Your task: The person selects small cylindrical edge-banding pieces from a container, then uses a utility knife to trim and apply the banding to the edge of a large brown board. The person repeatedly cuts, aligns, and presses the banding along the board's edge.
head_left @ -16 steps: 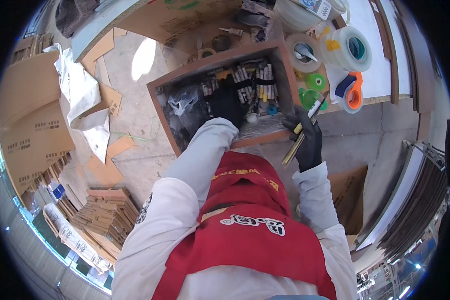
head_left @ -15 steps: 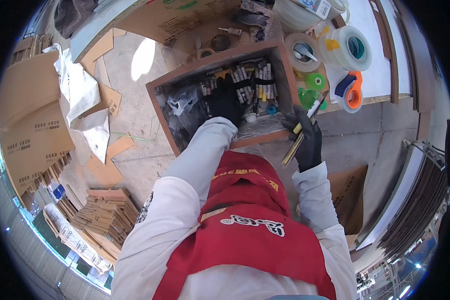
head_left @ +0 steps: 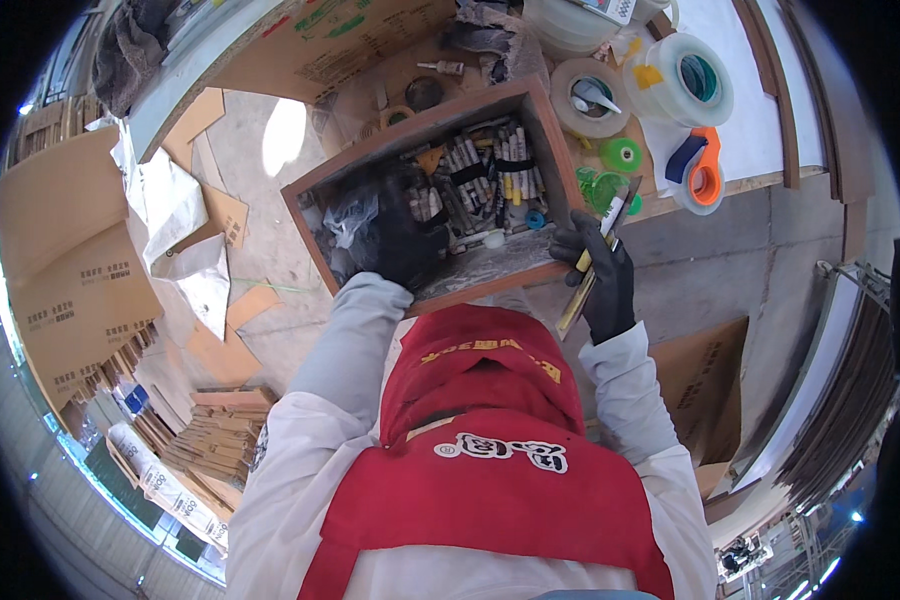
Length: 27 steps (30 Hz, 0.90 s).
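"Inside the brown box, the left hand is down in the clutter! Fingers?"

"Black glove, deep shadow: can't tell how spread they are, or whether they hold anything."

"And the right hand?"

"Just outside the box's right end, fingers curled around slim tools, white shaft above, yellowish length slanting below."

"Those sticks?"

"In the box, pale, some yellow, bundled with black bands!"
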Tool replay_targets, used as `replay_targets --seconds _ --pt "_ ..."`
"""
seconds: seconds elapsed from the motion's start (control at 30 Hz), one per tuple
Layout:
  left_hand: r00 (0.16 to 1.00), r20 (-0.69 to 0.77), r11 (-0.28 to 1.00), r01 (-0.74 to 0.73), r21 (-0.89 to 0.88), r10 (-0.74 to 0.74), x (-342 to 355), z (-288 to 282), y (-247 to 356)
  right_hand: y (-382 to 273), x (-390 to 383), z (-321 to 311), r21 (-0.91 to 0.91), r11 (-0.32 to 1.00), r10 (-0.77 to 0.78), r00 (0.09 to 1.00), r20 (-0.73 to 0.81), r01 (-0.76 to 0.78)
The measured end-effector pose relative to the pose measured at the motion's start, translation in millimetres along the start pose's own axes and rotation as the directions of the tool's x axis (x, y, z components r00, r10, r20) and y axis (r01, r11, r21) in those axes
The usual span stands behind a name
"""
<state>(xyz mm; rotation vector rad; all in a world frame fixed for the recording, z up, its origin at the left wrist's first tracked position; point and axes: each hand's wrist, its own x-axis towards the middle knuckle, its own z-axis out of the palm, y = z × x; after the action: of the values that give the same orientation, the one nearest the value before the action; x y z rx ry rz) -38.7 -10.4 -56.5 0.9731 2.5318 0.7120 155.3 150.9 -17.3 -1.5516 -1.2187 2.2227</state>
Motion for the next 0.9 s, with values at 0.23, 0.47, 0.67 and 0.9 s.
replay_targets --seconds 0.23,0.47,0.67,0.9 --pt "0.978 0.053 0.978 -0.201 -0.052 0.204 -15 -13 -34 3 0 -2 0.046 0.999 -0.007 1.000 -0.005 0.008" --pt "0.959 -0.226 0.602 -0.079 -0.794 -0.173 -43 -50 -2 0 -1 6 -0.005 1.000 0.004 0.999 -0.052 -0.004" --pt "0.966 -0.171 0.445 -0.068 -0.893 -0.196 -82 -44 18 21 -46 42 -0.227 0.961 0.222 0.931 0.289 -0.159" --pt "0.986 0.089 0.261 0.124 -0.957 -0.141 -122 -30 32 13 -84 71 -0.375 0.909 0.307 0.901 0.308 -0.181"
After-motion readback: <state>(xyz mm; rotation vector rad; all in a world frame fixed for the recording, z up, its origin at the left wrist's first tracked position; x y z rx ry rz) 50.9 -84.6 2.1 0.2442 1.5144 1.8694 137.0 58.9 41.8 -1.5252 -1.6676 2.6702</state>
